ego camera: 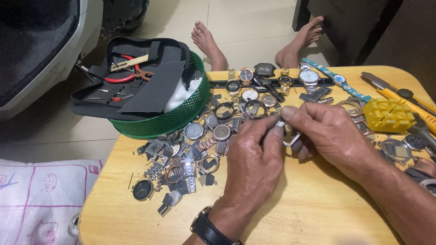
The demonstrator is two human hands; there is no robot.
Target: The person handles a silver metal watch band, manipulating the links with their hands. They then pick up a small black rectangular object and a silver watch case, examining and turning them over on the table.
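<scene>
Pinching a small silver watch part (285, 131), left hand (254, 163) and right hand (324, 134) close each grip tightly around it.

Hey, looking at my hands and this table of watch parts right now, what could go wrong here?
The small metal part pinched between left hand and right hand could slip and vanish into the loose watch parts beside it. The green basket overhangs the table edge and might tip.
</scene>
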